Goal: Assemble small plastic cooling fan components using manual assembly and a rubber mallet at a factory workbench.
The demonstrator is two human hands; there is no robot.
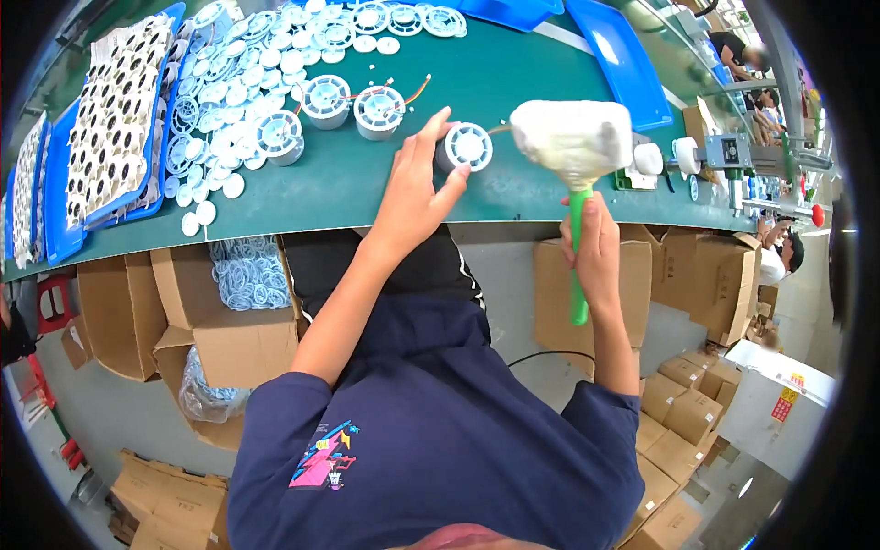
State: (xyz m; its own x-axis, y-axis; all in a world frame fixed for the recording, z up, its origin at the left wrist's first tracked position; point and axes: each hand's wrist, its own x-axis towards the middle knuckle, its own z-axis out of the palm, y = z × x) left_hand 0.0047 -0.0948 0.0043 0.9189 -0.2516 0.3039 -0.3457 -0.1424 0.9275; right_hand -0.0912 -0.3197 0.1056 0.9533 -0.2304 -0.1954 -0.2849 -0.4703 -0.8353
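The left hand [412, 197] is steadying a white round fan housing [465, 147] on the green bench [513, 82], fingers curled around it. The right hand [591, 247] is clamping a green-handled mallet [573, 147] just beside it. Three similar housings [353, 101], possibly finished, are sitting nearby; many loose white discs [229, 82] are waiting.
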